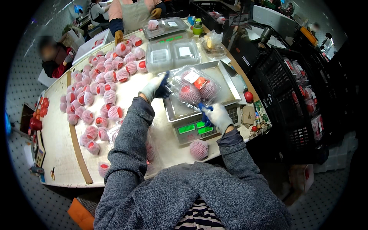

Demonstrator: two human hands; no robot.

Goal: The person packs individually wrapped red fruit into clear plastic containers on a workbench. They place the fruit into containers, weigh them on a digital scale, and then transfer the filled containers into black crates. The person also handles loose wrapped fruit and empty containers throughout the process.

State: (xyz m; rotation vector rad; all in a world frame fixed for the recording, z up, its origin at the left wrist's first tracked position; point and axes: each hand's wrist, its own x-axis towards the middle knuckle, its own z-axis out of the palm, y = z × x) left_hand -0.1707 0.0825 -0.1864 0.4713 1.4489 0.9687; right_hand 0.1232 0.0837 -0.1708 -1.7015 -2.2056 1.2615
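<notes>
A clear plastic clamshell box (184,96) with red apples in pink foam nets inside and a white and red label on its lid is between my two hands, over the steel pan of a digital scale (230,92). My left hand (156,86), in a white and blue work glove, is closed at the box's left edge. In a matching glove, my right hand (217,117) pinches the box's near right corner. The scale's green displays (195,127) show below the pan. One netted apple (199,149) lies in front of the scale.
Many netted apples (109,87) spread over the table's left side. Empty clear boxes (172,53) stand beyond the scale, near a second scale (168,36). A co-worker's gloved hand (119,37) reaches in at the far side. Black crates (295,99) of packed fruit stand at right.
</notes>
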